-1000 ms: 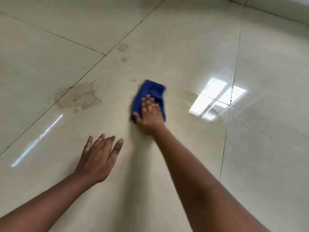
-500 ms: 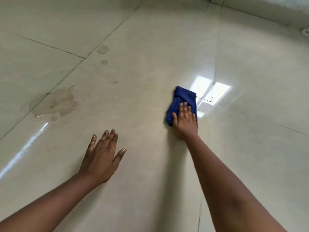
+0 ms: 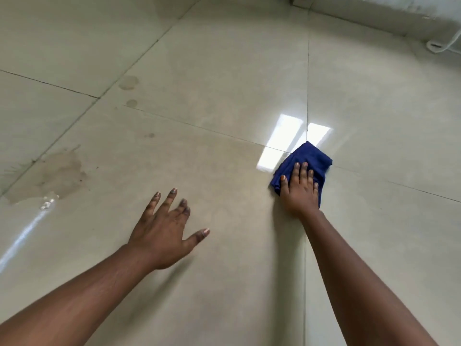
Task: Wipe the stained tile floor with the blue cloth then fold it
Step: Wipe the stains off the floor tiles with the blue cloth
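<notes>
The blue cloth (image 3: 311, 158) lies bunched on the glossy beige tile floor (image 3: 224, 71), right of centre, over a crossing of grout lines. My right hand (image 3: 300, 191) presses flat on its near half, fingers straight. My left hand (image 3: 163, 231) is spread with straight fingers, flat on or just above the bare tile at lower centre, holding nothing. A large brownish stain (image 3: 55, 173) spreads across the tile at the far left. Two smaller round spots (image 3: 128, 82) sit farther back, near a grout line.
A wall base (image 3: 374, 13) runs along the top right, with a white cable (image 3: 439, 44) on the floor beside it. A bright window reflection (image 3: 287, 136) glares just left of the cloth.
My right hand has slid the cloth rightward across the tile, away from the large stain. My left hand has spread its fingers wider and stayed near the same spot.
</notes>
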